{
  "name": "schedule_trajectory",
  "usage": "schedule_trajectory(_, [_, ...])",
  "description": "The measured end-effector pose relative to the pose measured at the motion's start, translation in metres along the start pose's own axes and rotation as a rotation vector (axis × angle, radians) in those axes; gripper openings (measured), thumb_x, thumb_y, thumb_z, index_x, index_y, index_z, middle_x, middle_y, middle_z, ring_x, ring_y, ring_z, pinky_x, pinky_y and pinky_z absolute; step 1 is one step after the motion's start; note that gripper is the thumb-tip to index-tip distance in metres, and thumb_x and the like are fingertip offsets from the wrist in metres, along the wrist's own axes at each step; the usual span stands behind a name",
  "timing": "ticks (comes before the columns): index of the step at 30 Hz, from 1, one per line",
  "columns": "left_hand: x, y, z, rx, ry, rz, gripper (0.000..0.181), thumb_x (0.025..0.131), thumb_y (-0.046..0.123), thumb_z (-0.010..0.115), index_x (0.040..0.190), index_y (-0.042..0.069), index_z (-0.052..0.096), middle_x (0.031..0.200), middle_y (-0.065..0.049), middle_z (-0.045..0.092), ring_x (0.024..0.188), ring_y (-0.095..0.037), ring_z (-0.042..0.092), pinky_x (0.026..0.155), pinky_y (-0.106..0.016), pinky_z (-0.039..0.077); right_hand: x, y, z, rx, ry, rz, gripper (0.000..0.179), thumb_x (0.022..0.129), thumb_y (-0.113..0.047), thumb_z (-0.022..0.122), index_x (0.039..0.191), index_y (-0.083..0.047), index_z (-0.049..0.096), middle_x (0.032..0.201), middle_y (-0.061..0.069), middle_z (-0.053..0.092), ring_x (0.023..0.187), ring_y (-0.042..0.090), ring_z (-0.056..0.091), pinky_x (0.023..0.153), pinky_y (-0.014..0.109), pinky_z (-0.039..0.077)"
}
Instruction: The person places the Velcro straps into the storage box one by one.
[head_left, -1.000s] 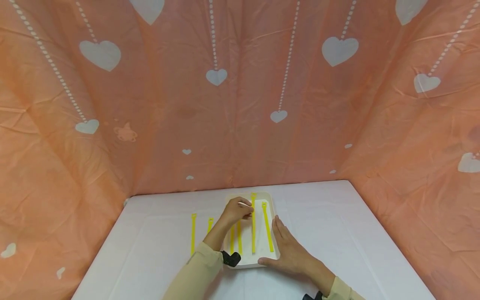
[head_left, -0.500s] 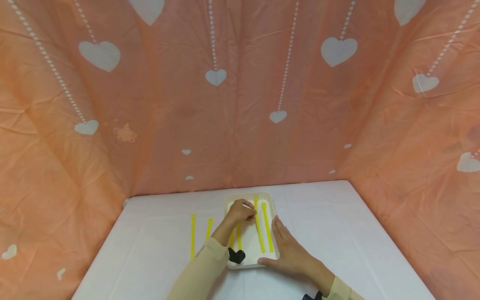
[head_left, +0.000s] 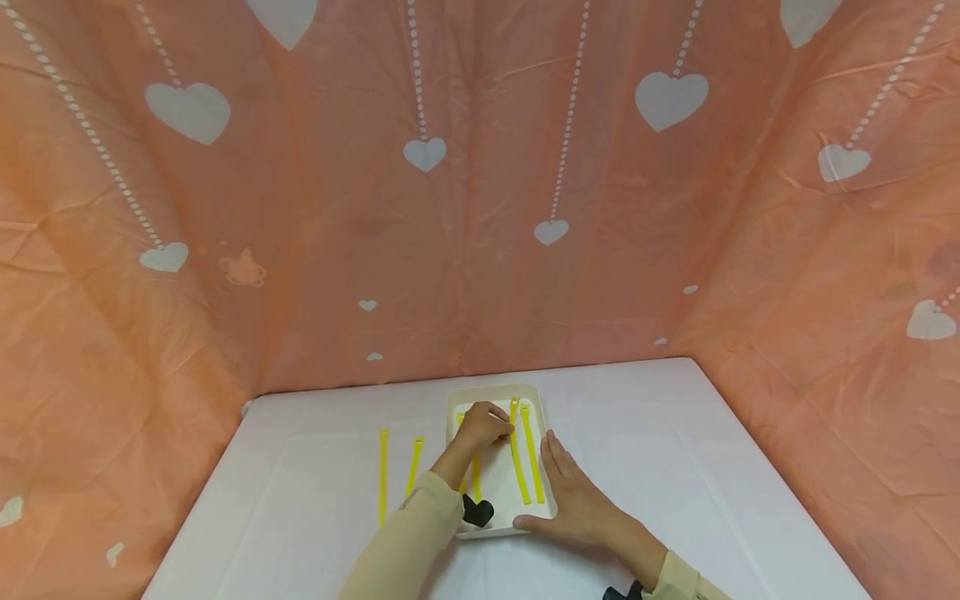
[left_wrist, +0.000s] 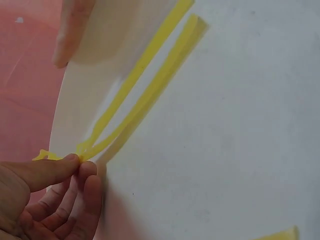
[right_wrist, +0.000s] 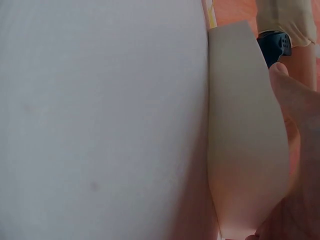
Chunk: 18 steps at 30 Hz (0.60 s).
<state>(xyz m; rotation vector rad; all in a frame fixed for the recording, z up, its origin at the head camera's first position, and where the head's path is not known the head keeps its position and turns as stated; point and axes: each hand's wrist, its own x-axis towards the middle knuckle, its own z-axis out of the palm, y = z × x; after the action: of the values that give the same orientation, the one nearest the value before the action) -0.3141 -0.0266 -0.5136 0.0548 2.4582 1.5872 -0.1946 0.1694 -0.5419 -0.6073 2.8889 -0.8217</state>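
Note:
My left hand (head_left: 483, 427) is over the cream tray (head_left: 491, 391), pinching a yellow cable tie (head_left: 520, 473) near its slotted head between thumb and fingertips. In the left wrist view the held cable tie (left_wrist: 159, 79) casts a shadow on the tray floor, its tail angled away. Right beside it, a second cable tie (head_left: 533, 458) lies along the tray's right side. My right hand (head_left: 581, 502) rests at the tray's right wall, fingers straight and thumb spread toward the front corner. The right wrist view shows the tray's outer wall (right_wrist: 245, 125) close to the hand.
More yellow cable ties (head_left: 476, 479) lie in the tray's left part, partly hidden by my left arm. On the white table (head_left: 675, 458), left of the tray, lie a long cable tie (head_left: 383, 477) and another cable tie (head_left: 415, 467). A peach curtain (head_left: 480, 275) surrounds the table.
My left hand has moved slightly right and nearer, bringing the held cable tie close beside the rightmost one, now slanted nearly parallel to it. The right hand stays in place.

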Motion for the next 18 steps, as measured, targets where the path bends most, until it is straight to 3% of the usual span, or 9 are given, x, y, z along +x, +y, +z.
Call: schedule_trajectory(18, [-0.0015, -0.0001, 0.0078, 0.049, 0.058, 0.001, 0.01, 0.092, -0.003, 0.077, 0.095, -0.004, 0.068, 0.072, -0.01, 0.07, 0.061, -0.013, 0.064, 0.062, -0.026, 0.06, -0.0016, -0.003, -0.0011, 0.01, 0.016, -0.009, 0.134, 0.086, -0.077, 0.073, 0.168, 0.008, 0.01, 0.178, 0.025, 0.005, 0.163, 0.042, 0.016, 0.127, 0.06, 0.03])
